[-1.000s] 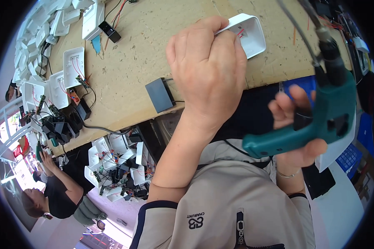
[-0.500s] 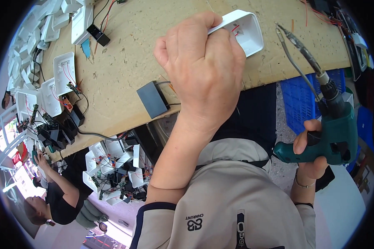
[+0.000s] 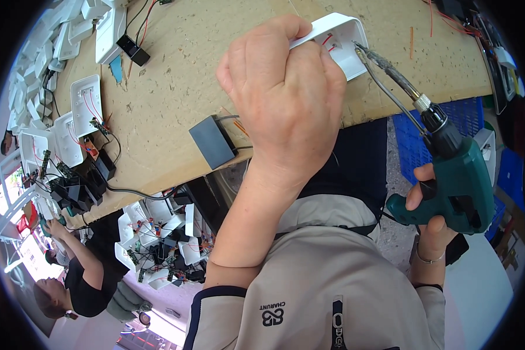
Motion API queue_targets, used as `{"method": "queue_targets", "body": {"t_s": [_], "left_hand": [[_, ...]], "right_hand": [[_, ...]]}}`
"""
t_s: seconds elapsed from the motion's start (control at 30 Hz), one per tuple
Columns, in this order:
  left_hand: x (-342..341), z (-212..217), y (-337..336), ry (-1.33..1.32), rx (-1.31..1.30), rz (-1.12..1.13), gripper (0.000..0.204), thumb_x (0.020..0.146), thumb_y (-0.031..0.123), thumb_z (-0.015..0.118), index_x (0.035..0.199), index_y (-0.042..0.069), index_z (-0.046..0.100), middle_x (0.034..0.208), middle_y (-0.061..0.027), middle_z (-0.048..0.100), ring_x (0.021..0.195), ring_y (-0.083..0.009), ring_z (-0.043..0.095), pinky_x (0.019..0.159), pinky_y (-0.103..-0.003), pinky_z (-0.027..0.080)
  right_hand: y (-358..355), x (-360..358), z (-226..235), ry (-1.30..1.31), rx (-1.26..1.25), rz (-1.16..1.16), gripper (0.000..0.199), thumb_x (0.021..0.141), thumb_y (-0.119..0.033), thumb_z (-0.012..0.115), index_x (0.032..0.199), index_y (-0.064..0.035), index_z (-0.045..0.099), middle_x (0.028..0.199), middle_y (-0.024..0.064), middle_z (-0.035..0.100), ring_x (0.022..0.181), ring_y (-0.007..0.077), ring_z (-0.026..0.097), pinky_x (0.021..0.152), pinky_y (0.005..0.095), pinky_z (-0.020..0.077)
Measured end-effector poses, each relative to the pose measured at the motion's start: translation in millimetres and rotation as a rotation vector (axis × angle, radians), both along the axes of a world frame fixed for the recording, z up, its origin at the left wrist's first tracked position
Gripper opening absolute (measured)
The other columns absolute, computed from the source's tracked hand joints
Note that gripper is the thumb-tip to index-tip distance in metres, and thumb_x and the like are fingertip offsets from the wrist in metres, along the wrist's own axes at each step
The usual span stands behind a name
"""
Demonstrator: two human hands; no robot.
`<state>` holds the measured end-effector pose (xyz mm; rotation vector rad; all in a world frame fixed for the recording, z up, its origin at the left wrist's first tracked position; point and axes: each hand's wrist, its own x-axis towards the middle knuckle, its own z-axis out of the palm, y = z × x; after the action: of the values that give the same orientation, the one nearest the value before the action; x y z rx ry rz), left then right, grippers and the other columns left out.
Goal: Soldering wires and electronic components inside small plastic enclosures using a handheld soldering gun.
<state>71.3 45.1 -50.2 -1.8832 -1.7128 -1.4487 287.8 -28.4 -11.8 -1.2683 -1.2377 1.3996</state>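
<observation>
Over the bench my left hand [image 3: 289, 96] grips a white plastic housing [image 3: 348, 61], fingers wrapped round its near side. Two short red wires show inside the shell; my fingers and knuckles hide the rest. A green soldering gun [image 3: 458, 184] with a solder feed tube is held in my right hand [image 3: 434, 227], fingers curled round its handle and trigger. Its narrow tip reaches into the open side of the housing, close to the inner wall. Whether the tip touches anything there I cannot tell. A dark grey box [image 3: 212, 142] with cables lies left of my left wrist.
White housings [image 3: 86, 105] with wires and circuit boards lie along the left of the bench [image 3: 169, 87], with a pile behind them. More parts [image 3: 157, 233] sit below the bench edge. A blue crate [image 3: 411, 146] stands at right. A co-worker [image 3: 81, 280] sits at far left.
The soldering gun has moved left and its tip has gone from beside the housing to inside its opening. My left hand and the housing have barely moved.
</observation>
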Motion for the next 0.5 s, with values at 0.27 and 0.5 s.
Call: {"method": "queue_targets", "body": {"t_s": [0.27,0.5], "left_hand": [[0.8,-0.4,0.0,0.009,-0.009,0.004,0.007,0.062,-0.004,0.059,0.068,-0.001,0.057,0.081,-0.0097,0.055,0.073,-0.0203,0.051,0.062,-0.028,0.041],[1.4,-0.6,-0.2,0.007,-0.008,0.006,0.007,0.061,-0.004,0.059,0.067,-0.001,0.057,0.082,-0.0091,0.055,0.074,-0.0201,0.051,0.063,-0.028,0.041]], "right_hand": [[4.7,-3.7,0.2,-0.025,-0.003,0.018,0.074,0.064,-0.045,0.070,0.109,0.0078,0.042,0.096,0.0185,0.054,0.060,0.0123,0.056,0.051,0.0203,0.0461],[7.2,-1.3,-3.2,0.014,-0.080,0.061,0.077,0.062,-0.044,0.073,0.114,0.0046,0.044,0.102,0.0152,0.055,0.068,0.0105,0.055,0.060,0.0203,0.0444]]}}
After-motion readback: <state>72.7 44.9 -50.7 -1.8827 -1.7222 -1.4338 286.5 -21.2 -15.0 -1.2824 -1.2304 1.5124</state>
